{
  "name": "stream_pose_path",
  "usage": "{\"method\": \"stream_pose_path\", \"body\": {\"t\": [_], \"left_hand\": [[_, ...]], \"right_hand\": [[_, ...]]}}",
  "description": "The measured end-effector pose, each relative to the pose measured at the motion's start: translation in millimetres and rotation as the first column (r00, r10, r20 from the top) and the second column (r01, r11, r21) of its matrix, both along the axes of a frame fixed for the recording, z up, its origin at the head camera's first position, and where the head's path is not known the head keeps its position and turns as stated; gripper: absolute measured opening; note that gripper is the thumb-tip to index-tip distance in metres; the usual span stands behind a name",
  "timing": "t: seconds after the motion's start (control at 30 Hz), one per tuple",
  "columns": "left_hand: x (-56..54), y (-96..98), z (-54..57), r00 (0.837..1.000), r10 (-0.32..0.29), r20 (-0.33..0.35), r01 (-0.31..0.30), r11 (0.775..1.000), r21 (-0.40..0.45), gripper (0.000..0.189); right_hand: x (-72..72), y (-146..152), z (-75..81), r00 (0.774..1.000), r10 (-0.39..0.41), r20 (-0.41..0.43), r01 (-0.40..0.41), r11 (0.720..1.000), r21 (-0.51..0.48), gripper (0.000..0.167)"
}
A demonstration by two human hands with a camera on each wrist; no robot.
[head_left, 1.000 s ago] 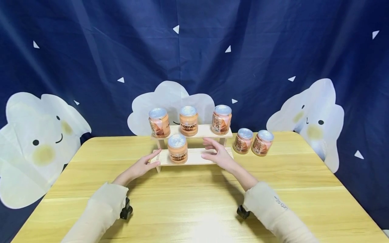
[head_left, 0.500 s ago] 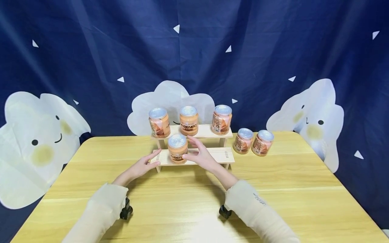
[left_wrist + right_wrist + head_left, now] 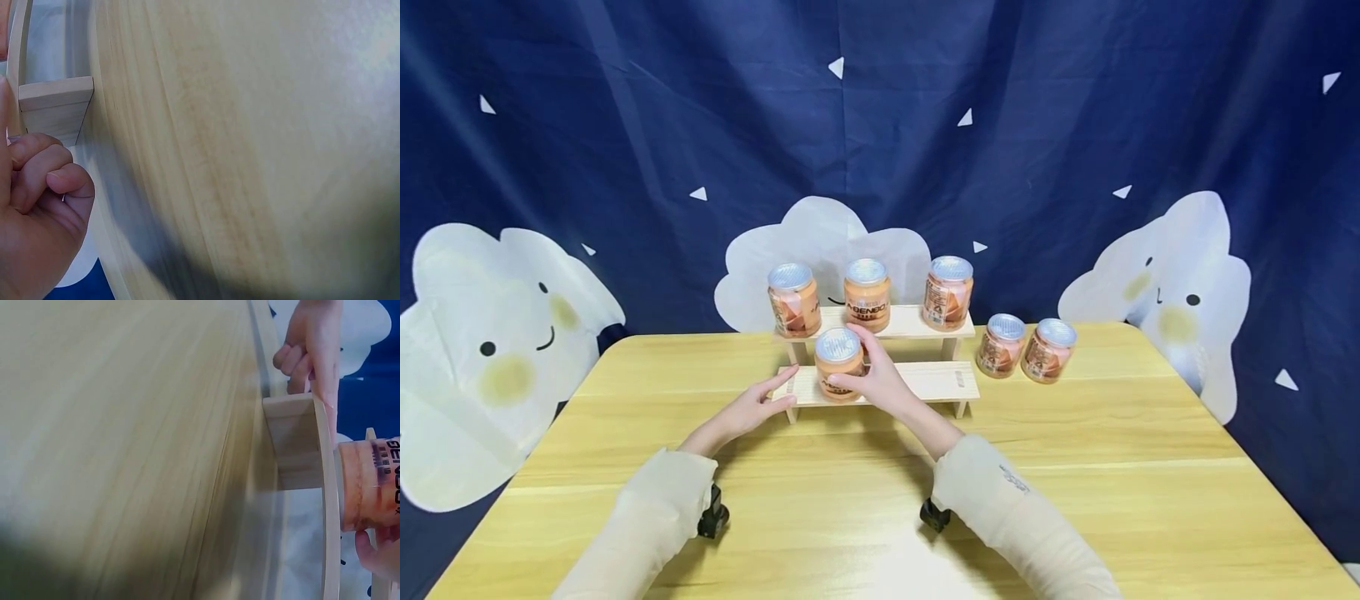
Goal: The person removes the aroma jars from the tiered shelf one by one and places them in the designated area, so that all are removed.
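In the head view, an orange jar (image 3: 837,354) with a silver lid stands on the lower shelf of a two-tier wooden stand (image 3: 932,382). My right hand (image 3: 880,379) holds this jar from its right side, thumb in front and fingers behind. In the right wrist view, the thumb lies against the base of the jar (image 3: 369,481). At the left end of the lower shelf rests my left hand (image 3: 752,408), thumb and index finger straight against the wood. The left wrist view shows the other fingers of that hand (image 3: 44,194) folded beside the stand's leg (image 3: 56,103).
Three matching jars (image 3: 867,296) stand spaced along the upper shelf. Two more jars (image 3: 1002,346) stand close together on the wooden table (image 3: 820,500), right of the stand. Behind the table hangs a dark blue curtain (image 3: 1037,167) with white clouds.
My right hand has moved left along the lower shelf, from beside the jar to a hold on it. My left hand has stayed at the shelf's end.
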State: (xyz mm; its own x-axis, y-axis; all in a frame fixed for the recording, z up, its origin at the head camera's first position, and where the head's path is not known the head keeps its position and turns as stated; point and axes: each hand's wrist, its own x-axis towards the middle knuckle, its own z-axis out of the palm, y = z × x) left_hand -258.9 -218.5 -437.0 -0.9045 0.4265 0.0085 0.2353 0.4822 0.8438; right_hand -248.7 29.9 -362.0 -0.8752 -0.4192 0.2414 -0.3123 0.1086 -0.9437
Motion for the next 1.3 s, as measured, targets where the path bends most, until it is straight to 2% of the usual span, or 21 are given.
{"method": "stream_pose_path", "body": {"t": [0.17,0.73,0.8,1.03,1.3], "left_hand": [[-1.4,1.5,1.3,1.000,-0.002,-0.002,0.002,1.000,0.008,0.059],[-1.5,2.3,2.9,1.000,-0.017,-0.006,0.017,1.000,0.016,0.060],[-2.0,2.3,2.0,1.000,-0.020,-0.010,0.020,1.000,0.011,0.060],[0.3,0.2,-0.3,1.000,-0.016,-0.016,0.016,1.000,0.011,0.060],[1.0,0.3,0.7,1.000,-0.020,-0.018,0.020,1.000,0.017,0.059]], "right_hand": [[2.2,3,3.3,0.996,-0.048,-0.070,0.050,0.998,0.032,0.073],[5.3,56,1.4,0.984,-0.150,-0.096,0.155,0.986,0.054,0.068],[5.2,64,-0.3,0.983,-0.158,-0.097,0.164,0.985,0.048,0.067],[-13.2,92,-27.2,0.976,-0.190,-0.109,0.196,0.980,0.041,0.072],[-13.5,125,-27.2,0.951,-0.261,-0.163,0.277,0.957,0.083,0.072]]}}
